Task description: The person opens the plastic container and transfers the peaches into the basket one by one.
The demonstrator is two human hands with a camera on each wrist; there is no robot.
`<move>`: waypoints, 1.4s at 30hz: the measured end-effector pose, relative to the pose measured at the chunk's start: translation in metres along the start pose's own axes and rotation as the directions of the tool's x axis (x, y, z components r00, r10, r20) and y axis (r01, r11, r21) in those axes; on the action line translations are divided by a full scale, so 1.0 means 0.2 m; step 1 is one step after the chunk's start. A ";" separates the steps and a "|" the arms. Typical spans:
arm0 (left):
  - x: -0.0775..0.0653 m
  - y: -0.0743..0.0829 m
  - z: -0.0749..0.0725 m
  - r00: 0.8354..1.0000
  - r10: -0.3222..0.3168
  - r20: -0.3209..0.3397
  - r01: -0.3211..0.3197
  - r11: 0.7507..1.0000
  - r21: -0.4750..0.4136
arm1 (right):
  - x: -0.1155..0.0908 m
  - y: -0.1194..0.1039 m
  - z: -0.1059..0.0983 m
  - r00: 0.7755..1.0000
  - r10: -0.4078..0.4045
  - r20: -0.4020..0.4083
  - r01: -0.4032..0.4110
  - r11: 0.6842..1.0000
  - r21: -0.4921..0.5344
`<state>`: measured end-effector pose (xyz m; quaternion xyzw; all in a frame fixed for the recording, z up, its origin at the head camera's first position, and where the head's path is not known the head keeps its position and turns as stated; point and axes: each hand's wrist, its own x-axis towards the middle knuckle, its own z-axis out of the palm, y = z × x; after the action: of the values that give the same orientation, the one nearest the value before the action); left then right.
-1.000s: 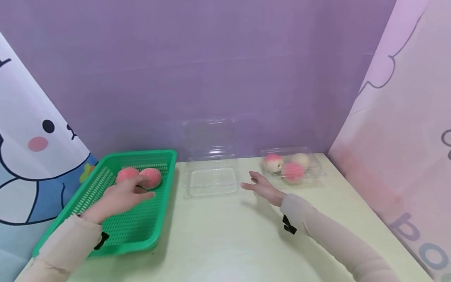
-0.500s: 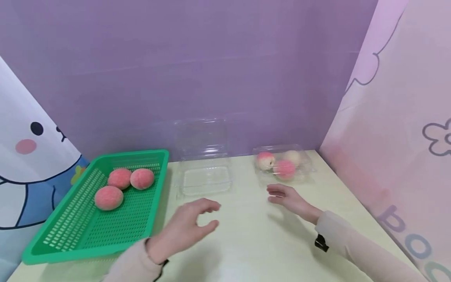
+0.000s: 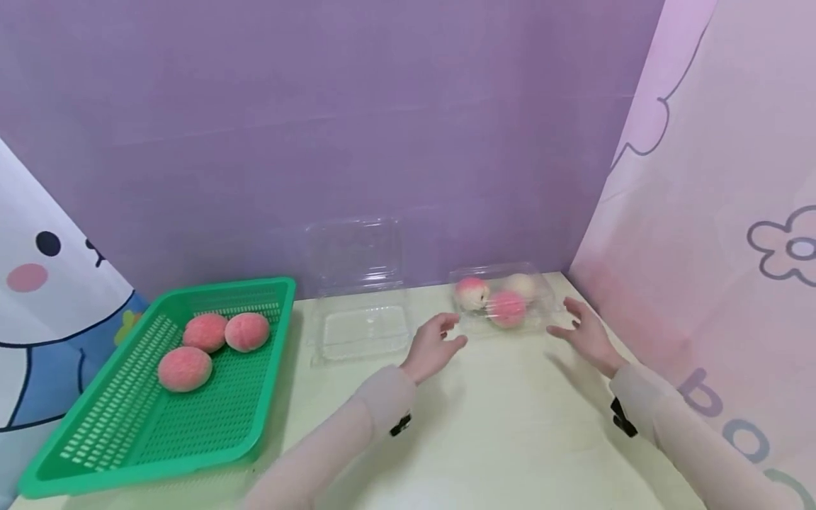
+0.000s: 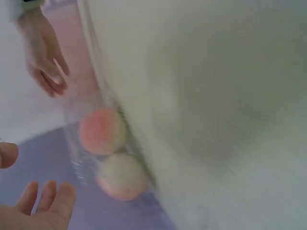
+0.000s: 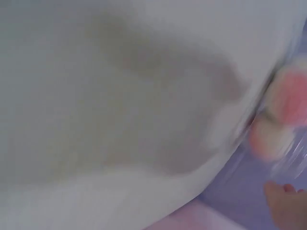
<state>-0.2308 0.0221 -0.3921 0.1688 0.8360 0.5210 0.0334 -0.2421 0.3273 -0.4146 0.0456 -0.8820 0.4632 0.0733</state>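
A clear plastic clamshell box (image 3: 544, 296) with its lid down stands at the back right of the table, holding peaches (image 3: 506, 309), some pink and some pale. My left hand (image 3: 435, 347) is in front of the box's left end, fingers apart from the thumb and nothing between them. Off the box's right end is my right hand (image 3: 588, 336), likewise spread and holding nothing. In the left wrist view, the left hand (image 4: 45, 208) appears near the box, with two peaches (image 4: 102, 131) visible through the plastic. The right wrist view is blurred, with the right hand (image 5: 288, 206) at its edge.
On the left a green mesh basket (image 3: 255, 425) holds three pink peaches (image 3: 185, 369). Between basket and closed box stands a second clear box (image 3: 363, 333), lid raised against the purple backdrop (image 3: 357, 127). A pink printed panel (image 3: 701, 248) borders the table on the right.
My left hand has swung right from over the basket to the closed box. My right hand has moved right, past the box's far end. The view has turned slightly right.
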 end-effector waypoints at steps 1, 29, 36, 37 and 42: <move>0.06 -0.02 0.02 0.999 -0.031 -0.006 0.031 1.000 0.001 | 0.04 0.02 -0.02 0.999 0.027 0.023 -0.028 1.000 0.011; 0.37 -0.13 0.13 0.996 0.009 -0.090 -0.008 1.000 0.011 | 0.23 0.06 0.05 0.948 0.053 0.313 -0.122 0.971 0.206; 0.29 -0.15 0.06 0.997 0.001 -0.081 -0.003 1.000 -0.020 | 0.21 0.03 0.11 0.944 0.055 0.324 -0.136 0.963 0.232; 0.28 -0.15 0.05 0.997 -0.004 -0.079 0.003 1.000 -0.017 | 0.21 0.02 0.11 0.944 0.054 0.325 -0.135 0.962 0.236; 0.25 -0.17 0.03 0.997 -0.032 -0.066 0.031 0.999 -0.023 | 0.19 0.00 0.15 0.949 0.049 0.313 -0.130 0.962 0.241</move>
<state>-0.2842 0.0296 -0.4182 0.1379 0.8334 0.5350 0.0157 -0.2813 0.3023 -0.4247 0.0851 -0.8160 0.5645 -0.0910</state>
